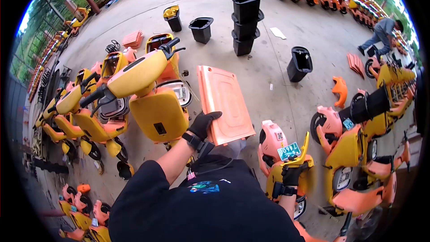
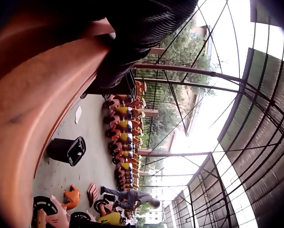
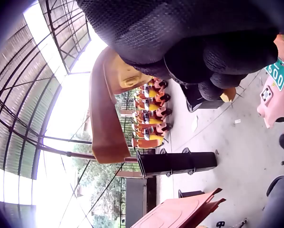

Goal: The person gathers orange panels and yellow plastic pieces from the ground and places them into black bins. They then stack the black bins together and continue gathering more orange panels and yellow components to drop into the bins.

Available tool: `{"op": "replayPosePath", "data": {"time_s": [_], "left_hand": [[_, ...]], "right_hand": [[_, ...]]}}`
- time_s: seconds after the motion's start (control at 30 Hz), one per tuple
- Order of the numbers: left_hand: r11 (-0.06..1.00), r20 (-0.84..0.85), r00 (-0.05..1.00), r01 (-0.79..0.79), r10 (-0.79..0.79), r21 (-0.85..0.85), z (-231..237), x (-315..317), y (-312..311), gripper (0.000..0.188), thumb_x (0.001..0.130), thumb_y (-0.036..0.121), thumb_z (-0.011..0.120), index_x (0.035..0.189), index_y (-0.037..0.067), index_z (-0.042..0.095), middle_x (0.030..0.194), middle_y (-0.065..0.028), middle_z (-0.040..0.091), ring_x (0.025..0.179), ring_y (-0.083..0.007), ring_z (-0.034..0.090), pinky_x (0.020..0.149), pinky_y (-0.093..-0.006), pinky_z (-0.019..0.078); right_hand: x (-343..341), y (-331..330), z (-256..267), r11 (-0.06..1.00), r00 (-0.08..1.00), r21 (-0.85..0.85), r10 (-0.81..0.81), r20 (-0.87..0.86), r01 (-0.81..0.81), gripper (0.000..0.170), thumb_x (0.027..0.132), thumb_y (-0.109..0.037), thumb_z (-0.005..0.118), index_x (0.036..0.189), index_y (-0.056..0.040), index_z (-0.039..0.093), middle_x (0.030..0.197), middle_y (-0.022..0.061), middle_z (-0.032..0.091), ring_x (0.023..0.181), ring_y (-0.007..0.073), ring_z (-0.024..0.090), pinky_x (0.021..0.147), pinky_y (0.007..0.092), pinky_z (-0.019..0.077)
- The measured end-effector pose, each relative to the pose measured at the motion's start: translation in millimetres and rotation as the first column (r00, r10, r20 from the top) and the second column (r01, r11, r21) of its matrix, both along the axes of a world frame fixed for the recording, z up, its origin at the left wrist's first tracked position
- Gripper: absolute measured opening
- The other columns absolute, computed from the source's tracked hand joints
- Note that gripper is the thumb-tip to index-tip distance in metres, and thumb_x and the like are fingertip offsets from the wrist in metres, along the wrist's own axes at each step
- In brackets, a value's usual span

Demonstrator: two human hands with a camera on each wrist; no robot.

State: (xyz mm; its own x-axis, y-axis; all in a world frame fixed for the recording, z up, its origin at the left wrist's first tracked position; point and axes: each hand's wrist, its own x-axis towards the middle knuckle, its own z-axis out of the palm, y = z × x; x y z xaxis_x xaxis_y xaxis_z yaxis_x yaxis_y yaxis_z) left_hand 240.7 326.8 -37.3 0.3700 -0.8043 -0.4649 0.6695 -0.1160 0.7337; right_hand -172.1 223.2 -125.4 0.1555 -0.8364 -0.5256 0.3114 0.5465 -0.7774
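Note:
My black-gloved left hand (image 1: 204, 124) grips the left edge of a salmon-pink rectangular plastic panel (image 1: 227, 101), held up in front of my chest. In the right wrist view the panel (image 3: 177, 211) shows more than one layer at its edge, like stacked panels. In the left wrist view its broad face (image 2: 23, 123) fills the left side beside the dark glove (image 2: 142, 38). My gloved right hand (image 1: 293, 175) holds a curved yellow plastic trim piece (image 1: 306, 150). In the right wrist view this trim piece (image 3: 106, 118) sticks out past the curled fingers (image 3: 222, 61).
Yellow and pink scooters (image 1: 159, 114) stand in a row at left, others (image 1: 345, 161) at right. Stacked black bins (image 1: 246, 22) and a single bin (image 1: 299, 65) stand ahead. Pink panels (image 1: 133, 39) and an orange part (image 1: 340, 92) lie on the concrete. A person (image 1: 380, 38) bends at far right.

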Motion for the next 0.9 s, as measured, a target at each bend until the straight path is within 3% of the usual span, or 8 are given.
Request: {"op": "replayPosePath", "data": {"time_s": [0.17,0.33,0.43,0.5,0.57,0.77,0.83,0.9], "left_hand": [[0.995,-0.071,0.992,-0.101,0.102,0.026,-4,28,-67,0.050,0.074,0.011,0.067,0.116,-0.006,0.044,0.098,-0.0198,0.059,0.082,-0.0310,0.061,0.070,-0.0417,0.0540],[0.988,-0.008,0.990,-0.141,0.142,0.055,-32,81,-143,0.046,0.076,0.014,0.068,0.113,-0.006,0.049,0.098,-0.0146,0.061,0.083,-0.0231,0.062,0.074,-0.0339,0.0525],[0.975,0.031,0.977,-0.214,0.212,0.066,-57,122,-181,0.046,0.074,0.013,0.069,0.112,-0.006,0.050,0.098,-0.0146,0.061,0.082,-0.0230,0.062,0.074,-0.0333,0.0523],[0.957,0.036,0.959,-0.283,0.281,0.057,-64,149,-205,0.046,0.074,0.013,0.069,0.111,-0.006,0.050,0.098,-0.0147,0.061,0.082,-0.0235,0.062,0.074,-0.0334,0.0524],[0.936,0.063,0.947,-0.321,0.315,0.148,-52,171,-221,0.045,0.074,0.011,0.069,0.111,-0.006,0.049,0.098,-0.0148,0.061,0.083,-0.0241,0.062,0.075,-0.0342,0.0526],[0.891,-0.104,0.887,-0.453,0.450,-0.007,-33,231,-249,0.048,0.074,0.008,0.068,0.114,-0.006,0.047,0.102,-0.0164,0.058,0.088,-0.0262,0.060,0.077,-0.0360,0.0519],[0.877,-0.089,0.873,-0.480,0.480,0.026,-28,247,-261,0.046,0.075,0.008,0.066,0.115,-0.005,0.047,0.104,-0.0148,0.058,0.092,-0.0251,0.059,0.081,-0.0341,0.0500],[0.805,-0.088,0.801,-0.593,0.592,0.018,-41,271,-274,0.045,0.077,0.008,0.064,0.116,-0.005,0.046,0.106,-0.0144,0.057,0.093,-0.0242,0.058,0.082,-0.0330,0.0490]], "right_hand": [[17,-60,-15,0.986,0.990,0.082,-0.141,-0.017,0.142,0.018,0.091,-0.032,0.046,0.094,-0.0157,0.054,0.065,-0.0036,0.050,0.044,0.0060,0.039,0.037,0.0173,0.0287],[59,-146,-21,0.980,0.963,-0.004,0.195,-0.185,-0.199,0.015,0.090,-0.029,0.049,0.093,-0.0151,0.053,0.063,-0.0012,0.051,0.044,0.0083,0.044,0.036,0.0196,0.0315],[137,-208,1,0.984,0.955,0.095,0.170,-0.244,-0.151,0.018,0.088,-0.033,0.049,0.095,-0.0171,0.053,0.062,-0.0003,0.052,0.044,0.0084,0.044,0.036,0.0202,0.0315],[180,-255,25,0.920,0.895,0.082,0.393,-0.213,-0.384,0.018,0.088,-0.030,0.050,0.098,-0.0158,0.053,0.066,0.0014,0.054,0.049,0.0102,0.050,0.038,0.0210,0.0355],[226,-296,19,0.912,0.907,-0.085,0.384,-0.173,-0.402,0.017,0.089,-0.028,0.049,0.100,-0.0144,0.053,0.076,0.0039,0.056,0.054,0.0126,0.054,0.041,0.0221,0.0404],[378,-384,31,0.835,0.836,-0.027,0.549,-0.009,-0.549,0.021,0.087,-0.027,0.056,0.100,-0.0121,0.051,0.086,0.0027,0.057,0.059,0.0138,0.057,0.045,0.0241,0.0435],[426,-410,37,0.674,0.676,-0.073,0.723,-0.142,-0.735,0.022,0.086,-0.011,0.052,0.108,-0.0088,0.049,0.095,0.0067,0.058,0.071,0.0166,0.060,0.054,0.0256,0.0482],[483,-427,43,0.613,0.630,-0.146,0.763,-0.144,-0.777,0.024,0.086,-0.011,0.053,0.110,-0.0086,0.048,0.097,0.0073,0.058,0.073,0.0164,0.060,0.053,0.0249,0.0475]]}}
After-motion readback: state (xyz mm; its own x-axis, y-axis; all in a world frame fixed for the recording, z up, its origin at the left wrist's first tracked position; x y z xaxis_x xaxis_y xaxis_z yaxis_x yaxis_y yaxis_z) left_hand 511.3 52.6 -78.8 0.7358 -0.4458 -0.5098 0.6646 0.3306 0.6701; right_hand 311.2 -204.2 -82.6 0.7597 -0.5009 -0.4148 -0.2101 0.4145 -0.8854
